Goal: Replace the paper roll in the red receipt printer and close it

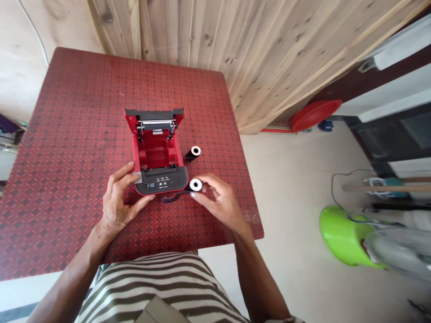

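Printer [156, 152] lettering illegible, roll [195, 185] in hand [220, 202]

A plain domestic room: a square table under a red diamond-patterned cloth [67, 134] spreads beneath the left hand [117, 202]. A pale wooden plank wall [235, 45] rises beyond it. Far right of the right hand [220, 202], a round red plastic basin [314, 114] and a lime-green plastic tub [340, 235] rest on pale bare floor [296, 179].

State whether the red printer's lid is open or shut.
Open: the lid is tipped back from the printer, baring its empty red bay.
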Demonstrator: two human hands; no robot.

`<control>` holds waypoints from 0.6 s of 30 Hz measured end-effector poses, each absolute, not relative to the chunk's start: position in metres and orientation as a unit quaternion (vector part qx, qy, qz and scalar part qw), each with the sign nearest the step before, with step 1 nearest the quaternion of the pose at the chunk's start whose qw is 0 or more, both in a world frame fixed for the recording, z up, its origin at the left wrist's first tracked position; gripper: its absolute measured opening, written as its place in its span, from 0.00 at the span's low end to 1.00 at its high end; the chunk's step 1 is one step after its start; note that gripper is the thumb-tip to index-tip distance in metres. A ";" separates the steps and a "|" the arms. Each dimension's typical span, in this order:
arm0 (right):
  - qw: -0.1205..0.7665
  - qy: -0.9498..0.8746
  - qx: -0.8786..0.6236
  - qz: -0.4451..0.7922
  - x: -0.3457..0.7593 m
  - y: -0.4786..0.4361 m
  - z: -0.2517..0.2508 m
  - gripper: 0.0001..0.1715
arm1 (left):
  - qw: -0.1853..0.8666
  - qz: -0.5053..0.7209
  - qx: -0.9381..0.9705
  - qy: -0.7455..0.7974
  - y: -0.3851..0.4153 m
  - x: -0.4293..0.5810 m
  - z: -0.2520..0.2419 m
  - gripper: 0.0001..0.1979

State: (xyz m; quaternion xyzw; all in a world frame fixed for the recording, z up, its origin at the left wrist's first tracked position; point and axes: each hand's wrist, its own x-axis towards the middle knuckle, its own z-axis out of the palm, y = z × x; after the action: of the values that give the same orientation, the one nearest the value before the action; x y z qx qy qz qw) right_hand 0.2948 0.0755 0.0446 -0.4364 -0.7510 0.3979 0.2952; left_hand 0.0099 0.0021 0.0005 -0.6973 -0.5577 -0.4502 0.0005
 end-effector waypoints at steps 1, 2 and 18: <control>0.299 -0.769 -0.411 0.387 0.296 0.080 0.060 0.14 | 0.001 -0.449 -0.697 -0.559 0.002 0.010 0.000 0.36; 0.303 -0.794 -0.383 0.362 0.294 0.086 0.075 0.15 | 0.002 -0.449 -0.697 -0.560 0.002 0.010 0.000 0.36; -0.048 -0.938 -0.321 0.121 0.165 0.151 0.103 0.16 | -0.002 -0.439 -0.693 -0.573 0.000 0.009 0.001 0.33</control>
State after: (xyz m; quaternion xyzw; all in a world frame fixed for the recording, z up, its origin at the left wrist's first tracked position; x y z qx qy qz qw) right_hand 0.1650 0.1510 0.1031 -0.3212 -0.9381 0.1208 -0.0476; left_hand 0.0092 0.0004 0.0007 -0.6927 -0.5725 -0.4386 -0.0023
